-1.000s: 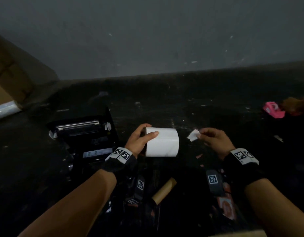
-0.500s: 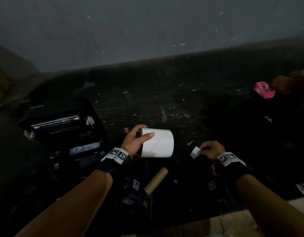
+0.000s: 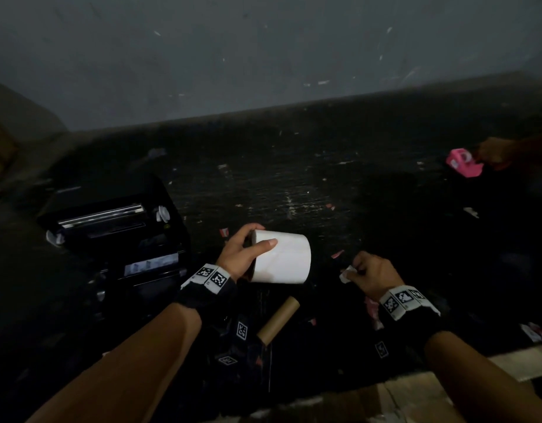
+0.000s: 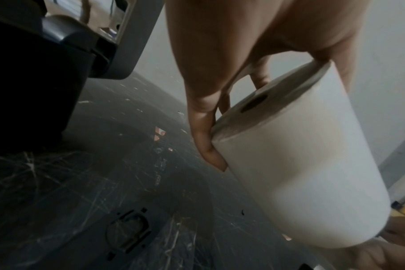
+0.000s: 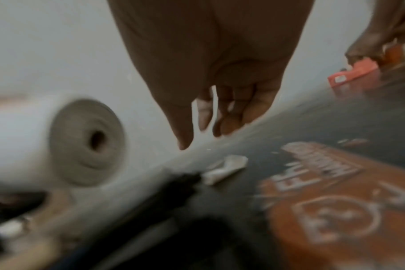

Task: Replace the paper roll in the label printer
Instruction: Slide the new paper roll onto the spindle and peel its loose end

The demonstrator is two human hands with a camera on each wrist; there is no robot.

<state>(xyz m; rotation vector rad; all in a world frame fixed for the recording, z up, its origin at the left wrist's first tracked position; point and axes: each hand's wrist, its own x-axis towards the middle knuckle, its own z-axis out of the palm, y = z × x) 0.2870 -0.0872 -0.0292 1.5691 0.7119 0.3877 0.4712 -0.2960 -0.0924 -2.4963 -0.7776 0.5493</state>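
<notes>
1. We see the dark tabletop (image 3: 294,184) run back to a grey wall (image 3: 263,56), and its near edge shows as a pale strip at the lower right of the head view.
2. The widest stretch of bare surface lies beyond our hands, between them and the wall, dotted only with small scraps.
3. The label printer (image 3: 111,236) stands open on the left side of the tabletop, its lid tilted back, so room on that side is tighter.
4. A pink tape dispenser (image 3: 463,161) sits far off to the right near the edge of view, with another person's hand (image 3: 492,152) touching it.
5. Our left hand (image 3: 242,254) grips the white paper roll (image 3: 282,259) by its left end, thumb over the top and fingers (image 4: 204,118) curled around the rim; the roll is lifted off the tabletop and lies roughly sideways.
6. The roll hangs just to the right of the printer, apart from it, and its free end points toward our right hand (image 3: 373,273).
7. In the head view our right hand appears to pinch a small scrap of white paper (image 3: 346,274), low over the tabletop and near the roll's right end; the blurred right wrist view shows a crumpled scrap below the fingers, so we cannot tell whether it is held.
8. An empty cardboard core (image 3: 279,320) lies on the tabletop just in front of the roll, between our two wrists.
</notes>
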